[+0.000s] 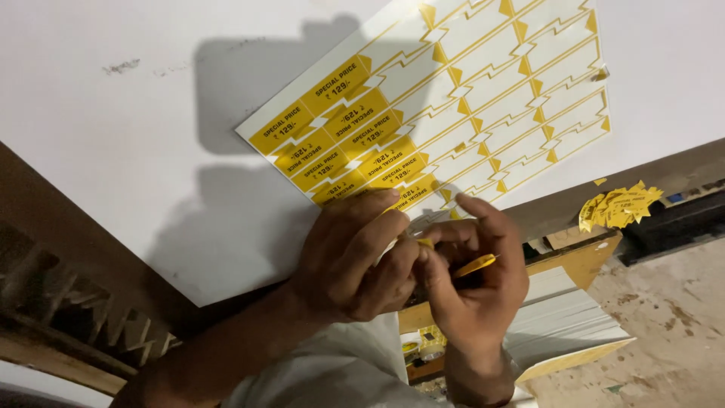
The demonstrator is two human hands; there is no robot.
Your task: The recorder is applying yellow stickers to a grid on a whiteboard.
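a sticker sheet (445,98) is being shown lying flat on a white table (113,151), its corner reaching toward the near edge. the sheet is white with rows of arrow-shaped outlines edged in yellow; most of the shapes are already peeled away and showing white, while a block of yellow printed stickers is being kept at the end of the sheet nearest the hands. the left hand (351,253) is being rested on the near corner of the sheet, its fingers curled and pressed down onto the lowest yellow labels. just beside that corner, the right hand (476,276) is being held off the table edge, its thumb and fingers being pinched on a small yellow sticker (474,265) that is sticking out flat between them. to the right of the sheet, at the table's edge, a clump of peeled yellow stickers (619,205) is being seen hanging. below the sheet, under the hands, a stack of white boards (563,313) with a yellow edge is being seen, and beside it some small jars that are too hidden to be told apart.
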